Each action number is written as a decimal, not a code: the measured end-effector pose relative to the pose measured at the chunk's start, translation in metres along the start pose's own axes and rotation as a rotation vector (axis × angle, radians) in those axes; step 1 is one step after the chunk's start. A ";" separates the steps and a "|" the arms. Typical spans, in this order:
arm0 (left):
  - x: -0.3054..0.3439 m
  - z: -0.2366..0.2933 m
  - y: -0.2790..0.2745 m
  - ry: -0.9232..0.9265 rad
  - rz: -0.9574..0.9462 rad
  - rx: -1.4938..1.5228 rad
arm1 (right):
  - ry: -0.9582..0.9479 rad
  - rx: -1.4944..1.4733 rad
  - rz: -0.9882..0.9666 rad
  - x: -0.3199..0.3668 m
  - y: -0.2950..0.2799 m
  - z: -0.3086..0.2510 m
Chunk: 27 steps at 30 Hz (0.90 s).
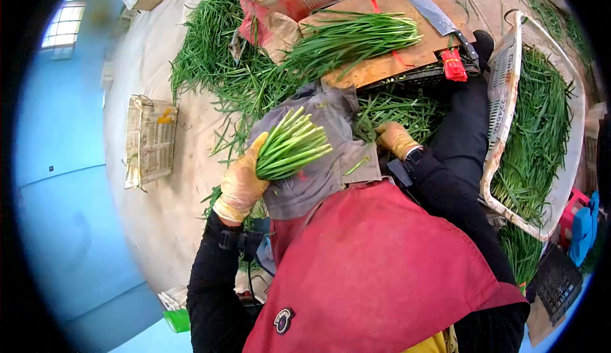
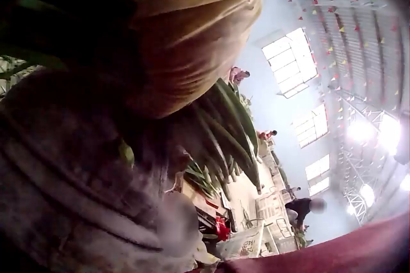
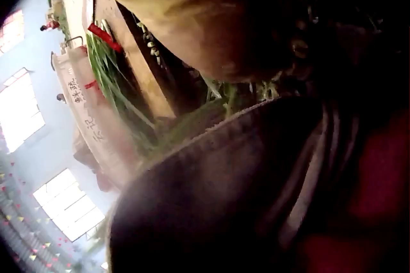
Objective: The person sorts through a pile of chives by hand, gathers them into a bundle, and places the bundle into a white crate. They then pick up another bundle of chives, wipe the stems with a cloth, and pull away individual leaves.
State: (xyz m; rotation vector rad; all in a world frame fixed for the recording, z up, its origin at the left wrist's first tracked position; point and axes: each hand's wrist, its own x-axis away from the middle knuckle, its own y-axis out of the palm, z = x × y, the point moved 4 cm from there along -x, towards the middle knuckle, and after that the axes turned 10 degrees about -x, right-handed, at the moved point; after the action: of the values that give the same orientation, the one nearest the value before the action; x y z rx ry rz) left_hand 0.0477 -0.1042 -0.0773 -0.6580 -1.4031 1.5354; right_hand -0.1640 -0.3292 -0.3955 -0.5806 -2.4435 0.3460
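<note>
My gloved left hand [image 1: 240, 184] grips a bunch of garlic chives [image 1: 294, 144] above the grey apron on my lap, its pale cut ends pointing right in the head view. In the left wrist view, the yellowish glove [image 2: 192, 36] fills the top and leaves [image 2: 224, 122] hang below it. My gloved right hand [image 1: 396, 138] is low between the legs, at the apron's edge beside loose chives [image 1: 407, 112]. Its fingertips are hidden, and I cannot tell whether it holds any. On the wooden board [image 1: 347, 76] ahead, a larger bunch of chives [image 1: 356, 35] lies across red ties.
A cleaver [image 1: 433, 14] lies on the board's right side, near a bundle of red ties [image 1: 453, 65]. At right stands a white crate [image 1: 499, 121] full of chives. A chive heap [image 1: 210, 48] spreads at the left, and another crate [image 1: 151, 140] stands farther left.
</note>
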 end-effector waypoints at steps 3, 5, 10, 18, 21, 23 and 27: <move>0.004 0.003 -0.002 -0.047 -0.013 -0.043 | -0.018 0.268 0.193 0.029 -0.025 -0.020; 0.007 0.002 -0.001 -0.021 0.045 -0.069 | 0.147 0.349 -0.020 0.023 -0.018 -0.001; 0.019 -0.001 0.000 -0.084 0.045 -0.075 | 0.125 0.174 0.062 0.032 -0.044 -0.025; 0.039 -0.012 -0.005 -0.167 -0.031 -0.063 | 0.068 -0.805 -0.073 0.079 -0.082 -0.066; 0.045 -0.012 -0.004 -0.096 0.071 0.077 | -0.088 -0.588 0.293 0.059 -0.090 -0.031; 0.049 -0.015 0.004 -0.119 0.076 0.112 | -0.229 -0.367 0.318 0.051 -0.083 -0.032; 0.052 -0.028 0.017 -0.110 0.097 0.210 | -0.364 0.177 -0.174 0.053 -0.027 -0.062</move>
State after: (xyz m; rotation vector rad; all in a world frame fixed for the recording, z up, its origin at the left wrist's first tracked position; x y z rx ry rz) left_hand 0.0451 -0.0434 -0.0889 -0.5259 -1.2825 1.7905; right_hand -0.1737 -0.3208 -0.3103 -0.2408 -2.7460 0.6349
